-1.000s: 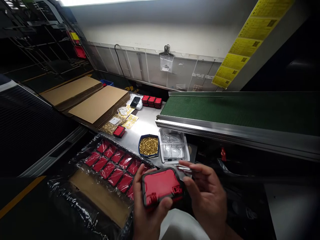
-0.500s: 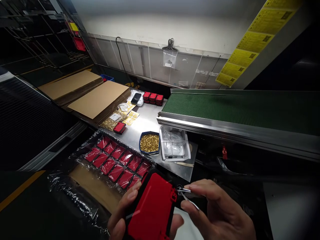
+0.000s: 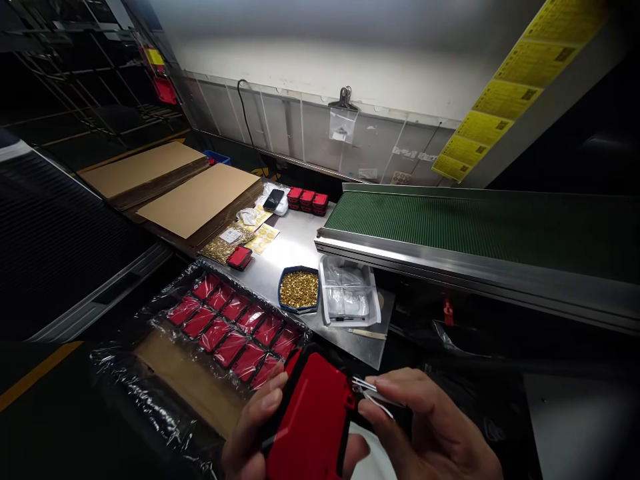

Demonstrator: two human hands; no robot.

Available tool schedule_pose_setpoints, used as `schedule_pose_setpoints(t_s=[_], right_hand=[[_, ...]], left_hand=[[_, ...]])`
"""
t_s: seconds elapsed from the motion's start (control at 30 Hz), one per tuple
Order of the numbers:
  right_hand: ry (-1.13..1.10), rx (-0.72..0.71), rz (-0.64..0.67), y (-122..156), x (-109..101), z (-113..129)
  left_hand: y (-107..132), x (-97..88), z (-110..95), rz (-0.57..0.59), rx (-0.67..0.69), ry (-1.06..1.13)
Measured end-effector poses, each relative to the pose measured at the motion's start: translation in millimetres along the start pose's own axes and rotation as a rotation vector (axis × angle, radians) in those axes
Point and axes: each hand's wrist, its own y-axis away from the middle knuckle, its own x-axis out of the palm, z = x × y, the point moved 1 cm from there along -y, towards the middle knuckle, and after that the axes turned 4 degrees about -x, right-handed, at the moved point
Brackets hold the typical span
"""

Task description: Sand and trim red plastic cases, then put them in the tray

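Observation:
My left hand (image 3: 255, 423) is wrapped round a red and black plastic case (image 3: 310, 420) in the near foreground, its thumb showing at the right side. The case is tilted, red face up, with a small red latch-like lug on its right edge. At that edge my right hand (image 3: 430, 427) pinches a small shiny metal piece with two thin arms (image 3: 373, 395) between thumb and forefinger. The arms meet close to the case and spread towards my fingers. Whether the metal piece is fastened to the case, I cannot tell.
A plastic-lined carton (image 3: 185, 380) holds rows of red cases. On the metal bench stand a blue tray (image 3: 299, 308) of small brass-coloured parts and a white bin (image 3: 375, 313) of clear bags. A green conveyor (image 3: 425, 223) runs right. Cardboard sheets (image 3: 200, 200) lie left.
The case has shifted slightly right and down in the picture, and my right hand slightly left and down. Both grips stay the same. The view has tilted slightly.

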Motion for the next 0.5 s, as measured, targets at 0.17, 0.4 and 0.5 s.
schedule_pose_setpoints(t_s=[0.17, 0.4, 0.5], right_hand=[[-0.106, 0.165, -0.303, 6.7, -0.1, -9.3], [-0.495, 0.395, -0.180, -6.8, 20.7, -36.8], [-0.829, 0.841, -0.098, -22.2, 19.9, -50.1]], left_hand=[[-7.8, 14.9, -11.8, -0.083, -0.110, 0.149], [-3.9, 33.1, -13.9, 0.230, -0.496, 0.509], [-11.2, 22.0, -6.6, 0.305, -0.044, 0.334]])
